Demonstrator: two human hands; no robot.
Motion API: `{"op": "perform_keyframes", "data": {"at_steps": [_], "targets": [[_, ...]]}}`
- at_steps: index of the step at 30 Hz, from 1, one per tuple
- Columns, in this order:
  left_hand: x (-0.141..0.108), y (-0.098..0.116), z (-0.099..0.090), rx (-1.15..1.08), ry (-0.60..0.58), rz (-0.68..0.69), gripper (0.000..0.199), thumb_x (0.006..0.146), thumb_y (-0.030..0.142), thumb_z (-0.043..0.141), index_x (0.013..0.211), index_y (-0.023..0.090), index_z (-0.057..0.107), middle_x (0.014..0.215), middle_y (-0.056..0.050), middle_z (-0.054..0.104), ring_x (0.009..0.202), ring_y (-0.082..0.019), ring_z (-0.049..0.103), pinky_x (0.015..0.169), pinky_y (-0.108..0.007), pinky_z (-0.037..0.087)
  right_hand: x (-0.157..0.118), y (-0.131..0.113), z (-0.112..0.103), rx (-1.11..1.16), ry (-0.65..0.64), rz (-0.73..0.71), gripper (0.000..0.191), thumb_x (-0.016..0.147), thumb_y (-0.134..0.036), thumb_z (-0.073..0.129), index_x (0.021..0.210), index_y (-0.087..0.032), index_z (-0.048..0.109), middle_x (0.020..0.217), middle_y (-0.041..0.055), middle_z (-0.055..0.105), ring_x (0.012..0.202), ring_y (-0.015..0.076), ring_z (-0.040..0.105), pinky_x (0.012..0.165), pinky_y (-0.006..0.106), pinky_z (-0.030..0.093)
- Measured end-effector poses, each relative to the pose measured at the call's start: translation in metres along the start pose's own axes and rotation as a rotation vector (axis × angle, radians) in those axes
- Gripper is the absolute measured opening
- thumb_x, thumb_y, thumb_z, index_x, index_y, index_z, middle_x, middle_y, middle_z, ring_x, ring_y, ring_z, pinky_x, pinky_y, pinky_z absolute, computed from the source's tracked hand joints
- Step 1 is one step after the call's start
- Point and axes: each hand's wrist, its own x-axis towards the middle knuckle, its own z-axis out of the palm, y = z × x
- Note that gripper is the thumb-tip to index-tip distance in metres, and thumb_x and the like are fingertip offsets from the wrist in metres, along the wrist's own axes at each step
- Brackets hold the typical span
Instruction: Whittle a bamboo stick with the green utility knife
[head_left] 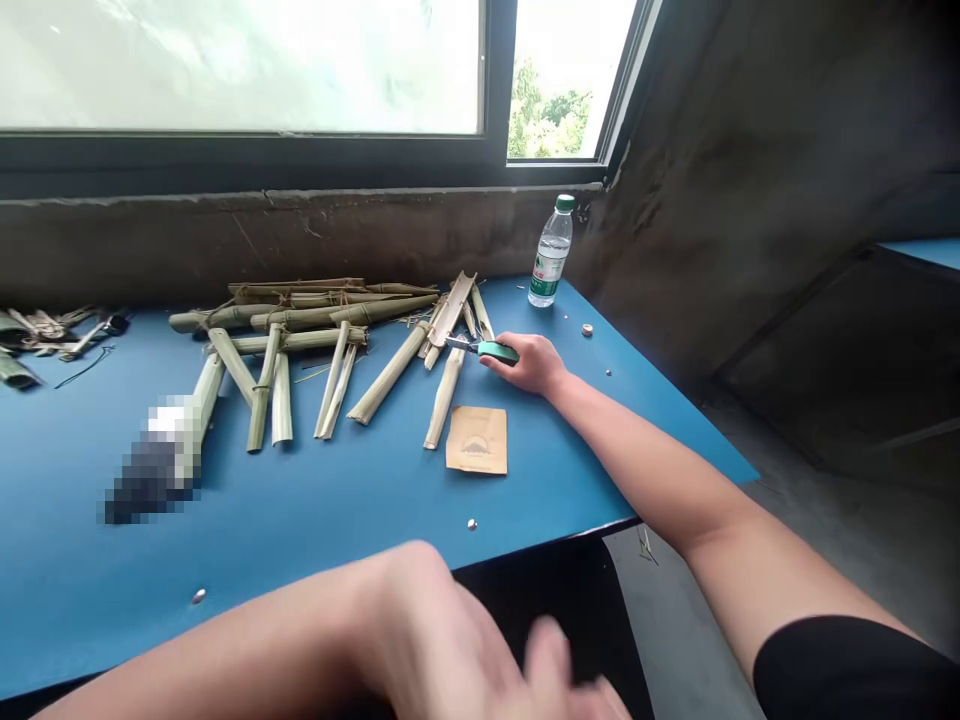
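My right hand (532,362) is closed around the green handle of a utility knife (496,351). Its metal blade points left, over a cut bamboo strip (444,395) and close to a wider split bamboo piece (454,308). In the foreground, below the table's front edge, my left hand (457,650) is bent downward and smeared by motion. Its fingers are partly cut off by the frame, so I cannot tell whether they hold anything. A square brown paper packet (477,440) lies on the table just in front of the bamboo strip.
Several bamboo pieces (300,318) are stacked along the back of the blue table (337,540). A water bottle (550,255) with a green cap stands at the back right, near a small round roll (587,330). Bamboo scraps (45,335) lie far left.
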Motion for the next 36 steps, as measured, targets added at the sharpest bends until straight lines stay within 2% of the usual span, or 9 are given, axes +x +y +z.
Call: {"op": "perform_keyframes", "data": {"at_steps": [3, 5, 7, 9, 12, 16, 20, 25, 36], "targets": [[0.034, -0.045, 0.037, -0.283, 0.026, 0.067, 0.024, 0.104, 0.055, 0.059, 0.114, 0.043, 0.077, 0.105, -0.003, 0.082, 0.093, -0.027, 0.076, 0.075, -0.047, 0.062, 0.002, -0.002, -0.002, 0.016, -0.015, -0.023, 0.047, 0.109, -0.063, 0.069, 0.128, -0.022, 0.081, 0.119, 0.0106, 0.087, 0.109, 0.0313, 0.081, 0.091, 0.035, 0.052], [0.049, -0.068, 0.063, -0.36, -0.108, -0.233, 0.032, 0.113, 0.047, 0.049, 0.11, 0.027, 0.073, 0.102, -0.009, 0.082, 0.092, -0.029, 0.078, 0.074, -0.044, 0.055, 0.003, -0.002, -0.006, 0.025, -0.01, -0.05, 0.046, 0.112, -0.059, 0.067, 0.134, -0.022, 0.079, 0.125, 0.0114, 0.085, 0.114, 0.0309, 0.079, 0.094, 0.035, 0.052], [0.056, -0.083, 0.087, -0.389, -0.332, -0.484, 0.043, 0.116, 0.053, 0.04, 0.109, 0.022, 0.07, 0.098, -0.013, 0.082, 0.089, -0.033, 0.079, 0.066, -0.042, 0.047, 0.005, -0.002, -0.01, 0.01, -0.007, -0.064, 0.046, 0.114, -0.056, 0.064, 0.14, -0.02, 0.077, 0.128, 0.013, 0.083, 0.116, 0.0307, 0.077, 0.097, 0.035, 0.053], [0.055, -0.09, 0.109, -0.444, -0.479, -0.598, 0.048, 0.116, 0.058, 0.037, 0.105, 0.022, 0.067, 0.096, -0.014, 0.082, 0.088, -0.036, 0.08, 0.064, -0.04, 0.04, 0.005, -0.002, -0.015, -0.01, -0.02, -0.057, 0.046, 0.116, -0.055, 0.062, 0.142, -0.02, 0.076, 0.128, 0.0137, 0.082, 0.117, 0.0307, 0.077, 0.098, 0.036, 0.052], [0.049, -0.093, 0.129, -0.519, -0.518, -0.643, 0.044, 0.114, 0.058, 0.04, 0.097, 0.025, 0.063, 0.094, -0.011, 0.083, 0.09, -0.036, 0.08, 0.064, -0.039, 0.036, 0.003, -0.004, -0.019, -0.019, -0.092, -0.057, 0.044, 0.116, -0.055, 0.062, 0.14, -0.023, 0.079, 0.131, 0.0114, 0.083, 0.116, 0.0298, 0.078, 0.094, 0.035, 0.052], [0.046, -0.091, 0.134, -0.538, -0.509, -0.652, 0.039, 0.112, 0.054, 0.042, 0.093, 0.026, 0.061, 0.091, -0.008, 0.082, 0.09, -0.034, 0.08, 0.063, -0.038, 0.031, 0.002, -0.014, -0.02, -0.095, -0.205, -0.084, 0.041, 0.112, -0.061, 0.066, 0.125, -0.027, 0.084, 0.119, 0.008, 0.086, 0.104, 0.0283, 0.08, 0.082, 0.034, 0.047], [0.047, -0.09, 0.13, -0.59, -0.519, -0.679, 0.039, 0.111, 0.055, 0.042, 0.089, 0.027, 0.056, 0.09, -0.006, 0.082, 0.088, -0.033, 0.079, 0.062, -0.038, 0.027, 0.003, -0.02, -0.021, -0.162, -0.2, -0.026, 0.042, 0.113, -0.062, 0.062, 0.114, -0.027, 0.085, 0.107, 0.0075, 0.086, 0.096, 0.0276, 0.078, 0.074, 0.035, 0.042], [0.046, -0.09, 0.131, -0.584, -0.512, -0.691, 0.039, 0.111, 0.056, 0.042, 0.087, 0.027, 0.053, 0.089, -0.006, 0.081, 0.086, -0.033, 0.078, 0.062, -0.038, 0.026, 0.001, -0.017, -0.02, -0.192, -0.125, -0.043, 0.044, 0.113, -0.063, 0.06, 0.123, -0.027, 0.085, 0.116, 0.0088, 0.086, 0.1, 0.0297, 0.079, 0.076, 0.036, 0.043], [0.045, -0.089, 0.134, -0.547, -0.519, -0.707, 0.037, 0.111, 0.053, 0.042, 0.09, 0.028, 0.06, 0.09, -0.007, 0.082, 0.089, -0.035, 0.079, 0.063, -0.038, 0.026, -0.002, -0.032, -0.016, -0.211, -0.158, -0.057, 0.044, 0.111, -0.065, 0.061, 0.116, -0.028, 0.084, 0.108, 0.0084, 0.085, 0.094, 0.0295, 0.078, 0.071, 0.037, 0.039]]}}
